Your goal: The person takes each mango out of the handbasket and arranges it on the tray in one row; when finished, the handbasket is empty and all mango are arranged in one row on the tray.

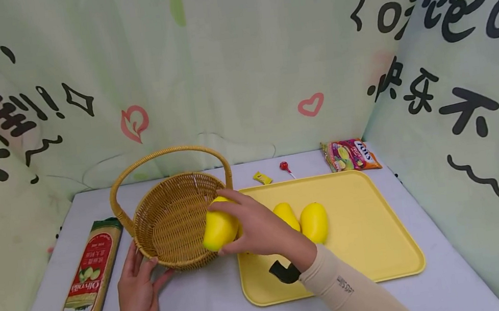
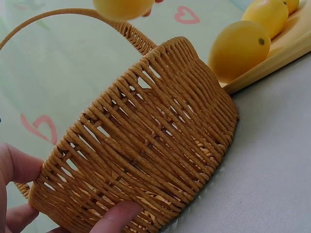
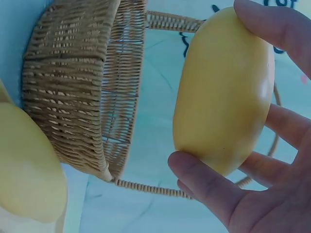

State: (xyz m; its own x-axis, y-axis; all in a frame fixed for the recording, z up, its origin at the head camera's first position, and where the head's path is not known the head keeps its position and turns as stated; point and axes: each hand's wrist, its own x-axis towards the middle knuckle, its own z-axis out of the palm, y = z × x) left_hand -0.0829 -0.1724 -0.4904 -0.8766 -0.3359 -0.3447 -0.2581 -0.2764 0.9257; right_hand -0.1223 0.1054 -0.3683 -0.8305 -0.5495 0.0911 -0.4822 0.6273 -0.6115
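My right hand (image 1: 257, 221) grips a yellow mango (image 1: 219, 224) between thumb and fingers, above the right rim of the wicker basket (image 1: 176, 264). The right wrist view shows this mango held lengthwise from end to end, beside the basket's mouth. At the basket's lower left side, my left hand (image 1: 137, 286) holds the wall, with fingertips by the rim and the thumb (image 2: 116, 217) against the weave. The basket's tall handle arches over it, and no fruit shows inside. Two more mangoes, one (image 1: 314, 222) fully visible, lie on the yellow tray (image 1: 372, 259); my right hand partly covers the other.
Left of the basket lies a long pasta packet (image 1: 86, 287). Along the back are a small yellow candy (image 1: 262, 177), a red lollipop (image 1: 284, 166) and a colourful candy bag (image 1: 350, 155). A printed curtain (image 1: 240, 74) closes the table's back and sides.
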